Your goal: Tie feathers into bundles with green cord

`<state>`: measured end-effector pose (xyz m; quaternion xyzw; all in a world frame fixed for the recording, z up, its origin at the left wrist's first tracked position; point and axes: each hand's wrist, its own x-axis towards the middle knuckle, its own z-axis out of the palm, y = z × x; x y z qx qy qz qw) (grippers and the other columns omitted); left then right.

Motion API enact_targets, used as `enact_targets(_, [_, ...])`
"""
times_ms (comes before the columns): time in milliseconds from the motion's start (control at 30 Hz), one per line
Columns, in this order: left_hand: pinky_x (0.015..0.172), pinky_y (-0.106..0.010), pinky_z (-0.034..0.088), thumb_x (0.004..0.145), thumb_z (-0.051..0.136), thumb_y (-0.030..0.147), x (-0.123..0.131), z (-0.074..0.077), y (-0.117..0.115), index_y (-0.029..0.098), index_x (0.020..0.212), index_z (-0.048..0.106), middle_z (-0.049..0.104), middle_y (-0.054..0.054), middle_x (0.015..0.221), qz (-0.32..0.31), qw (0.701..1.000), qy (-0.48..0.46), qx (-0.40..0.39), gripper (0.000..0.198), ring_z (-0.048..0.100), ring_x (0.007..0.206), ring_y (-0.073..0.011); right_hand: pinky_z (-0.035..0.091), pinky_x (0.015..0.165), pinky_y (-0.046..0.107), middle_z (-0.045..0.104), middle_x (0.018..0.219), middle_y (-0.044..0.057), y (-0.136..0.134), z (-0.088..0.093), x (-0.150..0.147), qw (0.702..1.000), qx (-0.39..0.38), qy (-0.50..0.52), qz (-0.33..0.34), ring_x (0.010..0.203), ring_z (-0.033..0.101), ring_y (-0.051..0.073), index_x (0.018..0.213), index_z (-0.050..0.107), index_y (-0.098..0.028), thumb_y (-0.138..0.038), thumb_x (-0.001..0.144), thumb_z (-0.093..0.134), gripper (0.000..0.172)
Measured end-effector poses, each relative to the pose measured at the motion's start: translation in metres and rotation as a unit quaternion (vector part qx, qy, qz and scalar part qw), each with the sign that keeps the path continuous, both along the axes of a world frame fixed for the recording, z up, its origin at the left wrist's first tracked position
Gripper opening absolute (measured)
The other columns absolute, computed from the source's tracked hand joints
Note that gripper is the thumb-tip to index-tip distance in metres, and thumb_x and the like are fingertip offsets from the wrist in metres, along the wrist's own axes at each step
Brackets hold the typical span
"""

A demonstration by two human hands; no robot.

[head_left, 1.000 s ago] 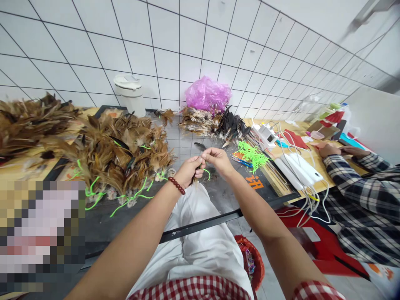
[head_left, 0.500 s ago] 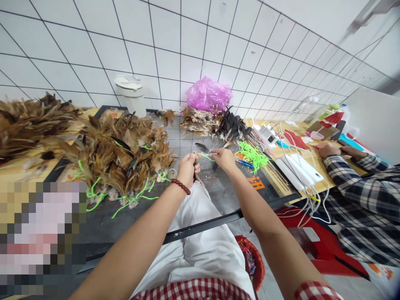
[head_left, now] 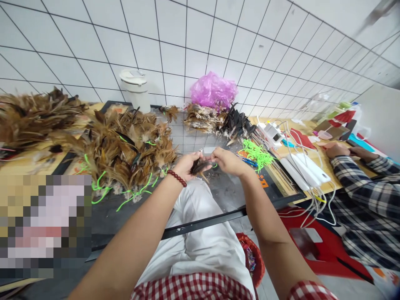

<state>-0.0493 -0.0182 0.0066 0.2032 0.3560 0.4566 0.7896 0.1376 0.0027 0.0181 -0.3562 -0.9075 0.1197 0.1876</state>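
A: What do the two hands show?

B: The left hand is half curled, thumb and fingers closed on a small bundle of dark-brown feathers, tips pointing down. The right hand is curled, fingertips drawn together beside it; it appears to pinch a thin bright-green cord, though the fingers hide the exact grip.

A: Where is the bundle?

B: In the left hand, above the near part of the dark, smooth-topped table, between a broad heap of brown feathers with green ties and a loose tangle of bright-green cord.

A: Which step is in hand?

B: Judging by the cord beside the bundle, binding its quill end. Whether a knot is formed cannot be told.

A: And the next move?

B: It calls, one would judge, for the left hand to keep the quills together while the right draws the cord snug; a loose pinch could let feathers slip.
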Motion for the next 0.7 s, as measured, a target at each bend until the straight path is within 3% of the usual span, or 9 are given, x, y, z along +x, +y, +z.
enact_targets(133, [0.051,-0.023,0.054,0.087,0.053,0.016,0.003,-0.004,-0.002,0.013,0.069,0.051,0.060,-0.005,0.066,-0.038,0.996,0.067,0.047,0.017,0.059,0.052,-0.0105,0.039,0.074,0.029,0.056,0.088,0.008,-0.009,0.002,-0.015,0.995,0.072,-0.062,-0.028,0.083,0.051,0.019,0.089,0.056,-0.017,-0.012,0.088,0.043,0.014])
enact_targets(233, [0.034,-0.012,0.034,0.086,0.056,0.020,0.007,-0.006,-0.004,0.014,0.068,0.050,0.049,0.002,0.055,-0.035,0.992,0.085,0.087,0.020,0.043,0.039,-0.0042,0.039,0.075,0.030,0.056,0.087,0.008,-0.009,0.003,-0.018,0.992,0.109,-0.050,-0.029,0.083,0.050,0.020,0.090,0.058,-0.016,-0.012,0.089,0.043,0.015])
enact_targets(300, [0.031,-0.009,0.021,0.085,0.058,0.024,0.008,-0.007,-0.005,0.014,0.069,0.049,0.042,0.005,0.052,-0.019,0.992,0.074,0.099,0.021,0.032,0.035,-0.0013,0.038,0.075,0.029,0.056,0.089,0.008,-0.008,0.004,-0.017,0.993,0.113,0.006,-0.044,0.082,0.050,0.019,0.092,0.059,-0.016,-0.015,0.090,0.044,0.015])
enact_targets(467, [0.034,-0.010,0.020,0.086,0.058,0.027,0.006,-0.008,-0.004,0.015,0.073,0.049,0.040,0.006,0.056,0.007,0.991,0.027,0.132,0.019,0.029,0.038,-0.0012,0.036,0.066,0.027,0.052,0.073,0.001,-0.007,0.006,-0.014,0.978,0.058,0.165,-0.116,0.067,0.047,0.014,0.092,0.063,-0.017,-0.033,0.089,0.055,0.018])
enact_targets(600, [0.034,-0.010,0.020,0.085,0.058,0.027,0.005,-0.009,-0.004,0.015,0.074,0.049,0.040,0.006,0.056,-0.005,0.990,0.004,0.142,0.019,0.029,0.038,-0.0014,0.034,0.060,0.026,0.047,0.065,-0.002,-0.007,0.007,-0.015,0.975,-0.028,0.191,-0.112,0.061,0.043,0.012,0.082,0.064,-0.018,-0.034,0.086,0.058,0.018])
enact_targets(700, [0.033,-0.010,0.019,0.084,0.060,0.027,0.006,-0.009,-0.004,0.015,0.074,0.049,0.040,0.006,0.056,-0.030,0.990,0.004,0.135,0.019,0.028,0.037,-0.0010,0.035,0.063,0.026,0.050,0.068,-0.001,-0.007,0.008,-0.016,0.977,-0.046,0.188,-0.091,0.064,0.044,0.013,0.076,0.058,-0.018,-0.030,0.087,0.052,0.017])
